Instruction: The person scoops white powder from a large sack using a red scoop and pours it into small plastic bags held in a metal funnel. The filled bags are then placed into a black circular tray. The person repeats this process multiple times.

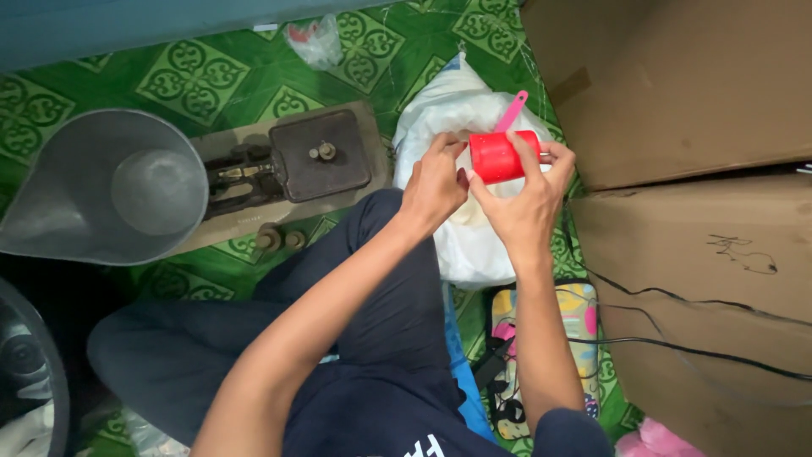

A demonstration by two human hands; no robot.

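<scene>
Both my hands hold a small red plastic cup (496,157) with a pink handle (512,110) sticking up, over a white plastic sack (448,114) that lies on the green patterned floor. My left hand (431,182) grips the cup's left side, fingers curled round its rim. On the right side of the cup my right hand (529,199) wraps around it, thumb near the bottom. My knee in dark trousers (389,279) lies just under my left forearm.
A balance scale (292,165) with a grey metal scoop pan (101,190) stands at the left, small weights (279,239) in front of it. Cardboard boxes (694,169) fill the right side, black cables (677,317) across them. A crumpled plastic bag (317,41) lies at the top.
</scene>
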